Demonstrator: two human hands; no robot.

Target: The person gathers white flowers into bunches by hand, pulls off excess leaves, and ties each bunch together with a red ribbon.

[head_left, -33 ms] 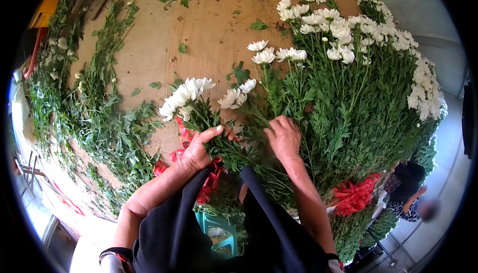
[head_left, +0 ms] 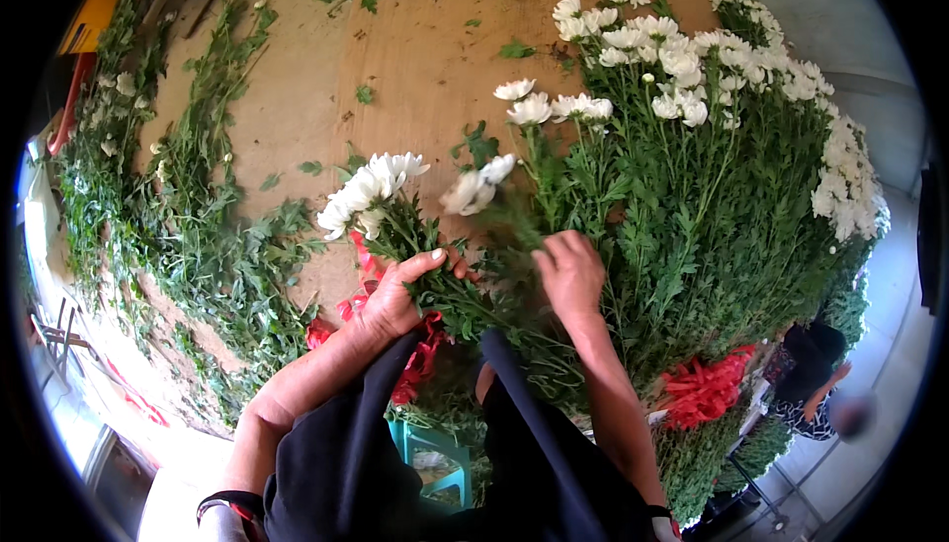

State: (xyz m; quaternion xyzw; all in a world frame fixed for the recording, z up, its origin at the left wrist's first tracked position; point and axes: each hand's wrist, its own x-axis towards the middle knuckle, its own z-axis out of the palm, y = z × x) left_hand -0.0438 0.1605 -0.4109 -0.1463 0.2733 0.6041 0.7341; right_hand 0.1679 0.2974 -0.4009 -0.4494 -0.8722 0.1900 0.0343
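My left hand (head_left: 400, 290) is closed round a small bunch of white chrysanthemums (head_left: 368, 191), its thumb laid along the leafy stems. Beside it, my right hand (head_left: 571, 273) has its fingers curled in on a green chrysanthemum stem; the fingertips are partly hidden by leaves. Between the hands, a white bloom (head_left: 473, 189) is smeared by motion. Just beyond my right hand begins a large heap of chrysanthemums (head_left: 682, 176), its white heads pointing away from me and its stems toward me.
Stripped leaves and stems (head_left: 213, 236) lie along the left of the brown board (head_left: 395, 78). Red ribbon (head_left: 423, 359) hangs near my left wrist, and another red bundle (head_left: 707, 384) lies at right. A teal stool (head_left: 445, 463) stands below. Another person (head_left: 816, 364) is at far right.
My right hand has shifted slightly right. The loose white bloom between the hands has moved a little right too and is now blurred. The left hand keeps its hold on the bunch.
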